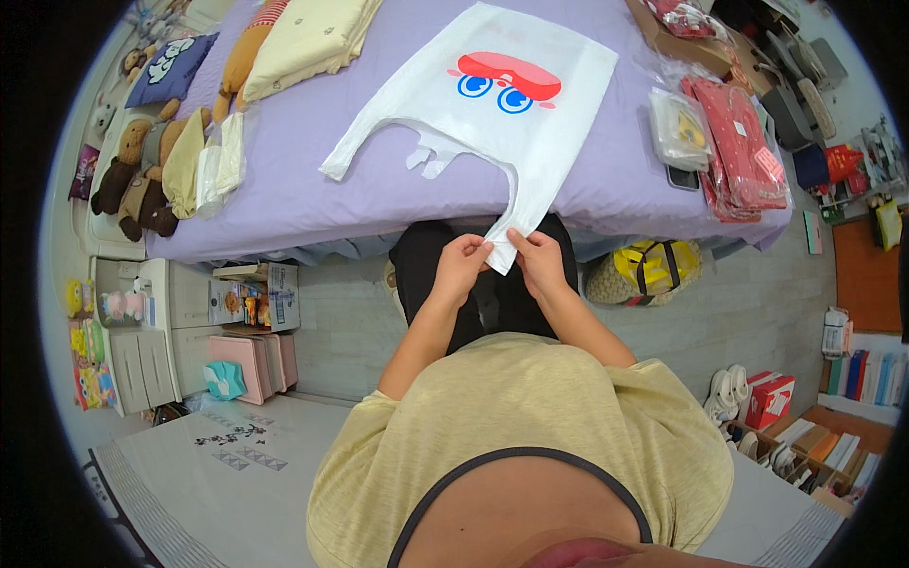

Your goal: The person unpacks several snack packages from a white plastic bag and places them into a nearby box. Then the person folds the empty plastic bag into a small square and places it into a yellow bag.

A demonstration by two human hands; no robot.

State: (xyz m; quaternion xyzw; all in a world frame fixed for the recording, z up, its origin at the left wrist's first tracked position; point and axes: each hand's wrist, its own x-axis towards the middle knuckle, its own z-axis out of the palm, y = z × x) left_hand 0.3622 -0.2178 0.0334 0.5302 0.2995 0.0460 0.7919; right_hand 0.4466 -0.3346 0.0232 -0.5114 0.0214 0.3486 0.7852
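A white plastic T-shirt bag (540,135) with a printed pair of blue eyes under a red shape lies flattened on the lavender bedsheet (298,170). Its right handle hangs over the bed's front edge. My left hand (463,261) pinches the left side of that handle's end between thumb and fingers. On the other side, my right hand (537,257) pinches the same handle end. The bag's left handle rests loose on the sheet, and a small cut tab sticks out between the handles.
Red packaged garments (738,142), a clear packet (678,131) and a phone (683,177) lie at the bed's right. Plush bears (135,181) and a folded cream cloth (309,46) are at the left. A tote bag (643,273) stands on the floor beside my legs.
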